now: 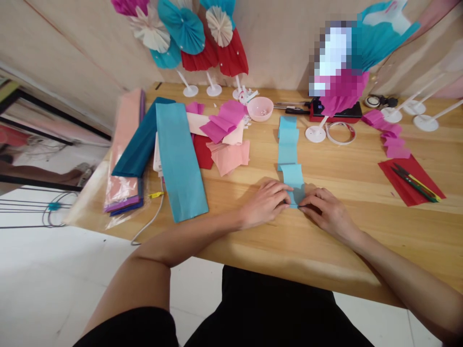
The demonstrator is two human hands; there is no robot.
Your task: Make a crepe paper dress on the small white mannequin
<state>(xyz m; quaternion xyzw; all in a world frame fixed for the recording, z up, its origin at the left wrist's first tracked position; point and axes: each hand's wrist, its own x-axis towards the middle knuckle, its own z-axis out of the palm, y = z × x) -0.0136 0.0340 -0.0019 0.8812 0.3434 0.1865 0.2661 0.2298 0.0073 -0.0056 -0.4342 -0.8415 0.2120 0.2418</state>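
Two hands, left (265,205) and right (327,212), close fingers (280,193) on blue crepe paper (293,176) atop a wooden table (361,246).

Pixelation's blurring the fan (334,58) top R, the top edge is cutting off the wall fans (183,26), and fingers (280,195) are hiding the blue strip's (289,149) low end.

Work area: wooden table (347,178), beige wall (72,48), white tile floor (54,270)
Table edge abuts wall along far side; floor extends beneath. Black-framed panel (65,115) stands at left, beyond table end. Ambient light casts soft shadows across table surface.
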